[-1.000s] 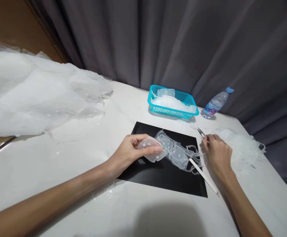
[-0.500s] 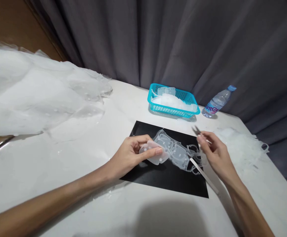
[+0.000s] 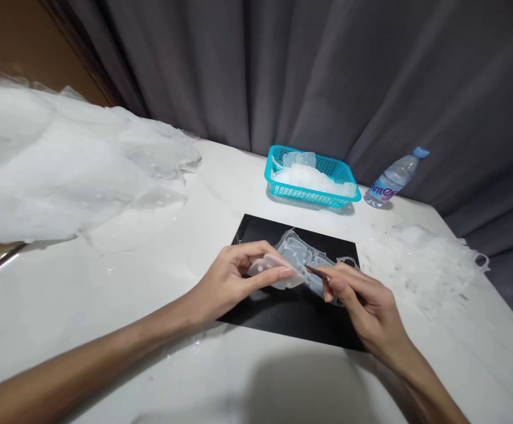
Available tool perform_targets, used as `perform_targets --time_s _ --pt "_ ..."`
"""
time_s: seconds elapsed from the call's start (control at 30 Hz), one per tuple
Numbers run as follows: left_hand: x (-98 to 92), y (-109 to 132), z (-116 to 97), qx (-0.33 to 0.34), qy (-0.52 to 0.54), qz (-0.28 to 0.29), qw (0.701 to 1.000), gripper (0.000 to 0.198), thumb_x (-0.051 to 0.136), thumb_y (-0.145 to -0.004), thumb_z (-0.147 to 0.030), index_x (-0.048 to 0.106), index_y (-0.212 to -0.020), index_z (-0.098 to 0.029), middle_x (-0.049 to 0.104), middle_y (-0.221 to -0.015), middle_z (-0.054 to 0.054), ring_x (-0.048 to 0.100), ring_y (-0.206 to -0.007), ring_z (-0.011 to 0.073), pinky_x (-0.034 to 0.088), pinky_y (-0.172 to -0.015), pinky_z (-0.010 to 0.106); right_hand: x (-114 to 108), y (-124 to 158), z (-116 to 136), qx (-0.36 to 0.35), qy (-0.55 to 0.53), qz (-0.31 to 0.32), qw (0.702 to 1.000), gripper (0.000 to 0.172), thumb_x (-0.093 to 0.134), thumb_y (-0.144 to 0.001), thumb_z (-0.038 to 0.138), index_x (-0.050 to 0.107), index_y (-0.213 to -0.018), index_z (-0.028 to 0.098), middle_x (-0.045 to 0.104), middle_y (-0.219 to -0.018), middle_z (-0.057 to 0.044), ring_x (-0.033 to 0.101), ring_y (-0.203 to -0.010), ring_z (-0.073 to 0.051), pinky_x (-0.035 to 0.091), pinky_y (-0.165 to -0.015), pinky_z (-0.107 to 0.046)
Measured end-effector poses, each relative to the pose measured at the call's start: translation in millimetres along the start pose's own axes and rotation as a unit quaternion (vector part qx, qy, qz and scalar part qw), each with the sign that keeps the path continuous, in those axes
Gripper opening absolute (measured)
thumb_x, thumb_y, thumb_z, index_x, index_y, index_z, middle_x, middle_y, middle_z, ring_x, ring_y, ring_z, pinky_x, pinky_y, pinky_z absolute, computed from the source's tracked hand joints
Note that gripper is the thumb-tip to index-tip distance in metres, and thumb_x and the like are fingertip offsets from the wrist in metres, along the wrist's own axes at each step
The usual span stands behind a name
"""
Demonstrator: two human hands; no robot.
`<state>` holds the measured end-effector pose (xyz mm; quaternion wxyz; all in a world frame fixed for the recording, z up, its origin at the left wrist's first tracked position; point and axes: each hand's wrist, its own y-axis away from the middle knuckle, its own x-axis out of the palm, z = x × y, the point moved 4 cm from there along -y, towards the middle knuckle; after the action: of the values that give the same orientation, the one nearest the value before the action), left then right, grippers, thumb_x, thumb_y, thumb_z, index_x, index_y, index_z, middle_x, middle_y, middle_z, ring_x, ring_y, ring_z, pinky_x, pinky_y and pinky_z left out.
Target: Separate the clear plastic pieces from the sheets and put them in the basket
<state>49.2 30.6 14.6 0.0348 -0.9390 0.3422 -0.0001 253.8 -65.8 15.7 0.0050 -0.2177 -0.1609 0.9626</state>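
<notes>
Above black mat [image 3: 283,318]: left hand [image 3: 232,280] pinching plastic strip [image 3: 298,256], right hand [image 3: 364,303] gripping thin tool [image 3: 315,271]; tip sitting beside thumb, slip risking nick

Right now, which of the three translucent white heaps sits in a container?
The small heap in the turquoise basket, beyond the black mat. The big heap at left and the scrap heap at right lie loose on the table.
</notes>
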Motion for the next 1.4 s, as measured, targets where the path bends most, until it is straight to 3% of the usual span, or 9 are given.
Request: perform_targets --time_s 0.1,0.4,0.67,1.4 --pt "0.1 0.8 0.1 0.012 -0.004 0.001 1.000 0.009 0.081 -0.092 -0.028 0.082 -0.091 -0.019 0.082 -0.089 0.003 0.072 -0.080 0.0121 0.053 -0.071 0.018 2.4 -2.2 4.6 -0.025 -0.006 0.012 1.000 0.034 0.055 -0.108 0.023 0.073 -0.136 0.030 0.062 -0.079 0.000 0.060 -0.077 -0.015 0.050 -0.072 -0.027" --pt "0.8 2.9 2.5 0.009 -0.015 -0.007 1.000 0.010 0.083 -0.088 -0.029 0.082 -0.089 -0.018 0.082 -0.086 0.004 0.073 -0.079 0.0147 0.055 -0.072 0.020 7.2 -3.9 7.8 -0.052 -0.004 0.019 0.998 0.037 0.055 -0.106 0.017 0.072 -0.138 0.028 0.064 -0.080 -0.001 0.062 -0.076 -0.014 0.054 -0.071 -0.027" --pt "0.1 5.8 5.7 0.002 -0.044 -0.009 0.999 0.018 0.082 -0.089 -0.035 0.082 -0.088 -0.018 0.080 -0.084 0.005 0.071 -0.076 0.0165 0.054 -0.069 0.024 8.7 -2.6 10.0 -0.031 0.007 0.026 0.999 0.036 0.055 -0.107 0.021 0.072 -0.138 0.028 0.066 -0.081 -0.003 0.062 -0.077 -0.017 0.056 -0.071 -0.031" --pt "1.9 5.4 4.2 0.002 -0.022 -0.013 1.000 0.013 0.083 -0.088 -0.031 0.081 -0.085 -0.019 0.080 -0.082 0.003 0.069 -0.074 0.0136 0.052 -0.068 0.021 10.5 -1.6 9.3 -0.033 0.025 0.018 0.999 0.035 0.054 -0.107 0.020 0.072 -0.137 0.025 0.067 -0.085 -0.004 0.062 -0.077 -0.017 0.055 -0.072 -0.031"
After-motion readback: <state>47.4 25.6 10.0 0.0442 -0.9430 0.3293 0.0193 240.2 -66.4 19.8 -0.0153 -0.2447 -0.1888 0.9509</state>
